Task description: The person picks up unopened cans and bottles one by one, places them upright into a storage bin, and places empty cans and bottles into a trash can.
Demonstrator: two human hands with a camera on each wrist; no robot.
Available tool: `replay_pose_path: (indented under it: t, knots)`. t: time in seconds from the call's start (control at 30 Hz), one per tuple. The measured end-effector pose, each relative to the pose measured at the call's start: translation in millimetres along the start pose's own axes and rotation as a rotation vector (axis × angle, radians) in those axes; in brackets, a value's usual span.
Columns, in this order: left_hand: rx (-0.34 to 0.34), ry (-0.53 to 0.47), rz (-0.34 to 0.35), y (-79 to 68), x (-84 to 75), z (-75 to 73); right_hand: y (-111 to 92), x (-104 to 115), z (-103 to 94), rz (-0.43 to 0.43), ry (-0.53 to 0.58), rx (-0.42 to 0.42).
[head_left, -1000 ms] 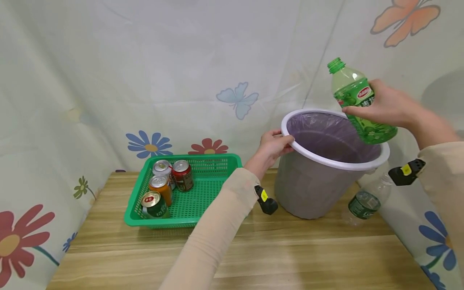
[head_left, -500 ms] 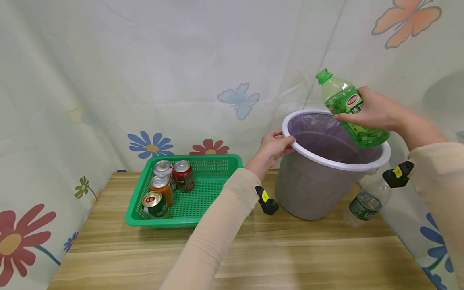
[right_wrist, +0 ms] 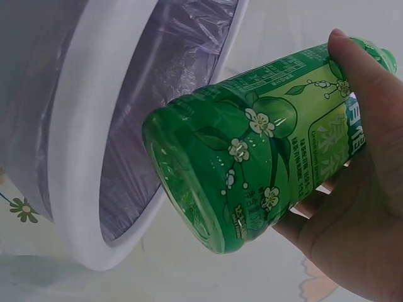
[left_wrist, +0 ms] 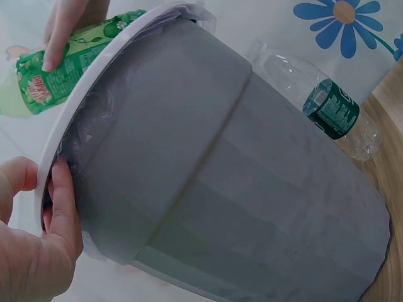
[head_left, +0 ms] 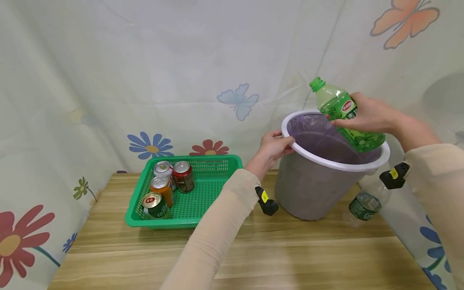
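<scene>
My left hand [head_left: 273, 148] pinches the white rim of a grey trash can [head_left: 304, 185] at its left side, thumb on one side of the rim and fingers on the other in the left wrist view. A thin purple bag [head_left: 315, 135] lines the can. My right hand [head_left: 373, 114] grips a green plastic tea bottle [head_left: 335, 100] round its label. The bottle has no cap and tilts, its neck up to the left and its base low over the can's opening. In the right wrist view its base [right_wrist: 189, 182] points toward the lined mouth of the can.
A clear plastic bottle [head_left: 366, 205] with a dark green label stands on the wooden table [head_left: 253, 249] right of the can. At left, a green plastic basket [head_left: 206, 197] holds several drink cans [head_left: 183, 176]. A flower-printed curtain [head_left: 181, 80] hangs behind.
My right hand has moved left and down with the green tea bottle, bringing it lower over the can's mouth. My left hand stays on the rim.
</scene>
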State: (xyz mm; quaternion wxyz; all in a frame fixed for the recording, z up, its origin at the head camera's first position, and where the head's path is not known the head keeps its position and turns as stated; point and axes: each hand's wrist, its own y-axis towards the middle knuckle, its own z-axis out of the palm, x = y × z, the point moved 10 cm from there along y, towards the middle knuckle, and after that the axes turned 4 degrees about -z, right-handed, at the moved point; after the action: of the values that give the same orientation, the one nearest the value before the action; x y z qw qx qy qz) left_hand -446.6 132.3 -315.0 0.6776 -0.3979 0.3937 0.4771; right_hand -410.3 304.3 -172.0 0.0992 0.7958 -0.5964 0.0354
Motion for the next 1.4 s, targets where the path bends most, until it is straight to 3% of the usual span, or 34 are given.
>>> replay_pose_path:
  t: [0.8, 1.4]
  knots:
    - [-0.005, 0.001, 0.0, 1.4, 1.2, -1.2, -1.0, 4.4, 12.2, -0.038, 0.072, 0.056]
    - [0.006, -0.006, 0.006, 1.4, -0.9, 0.2, -5.3, -0.7, 0.4, -0.041, 0.076, 0.044]
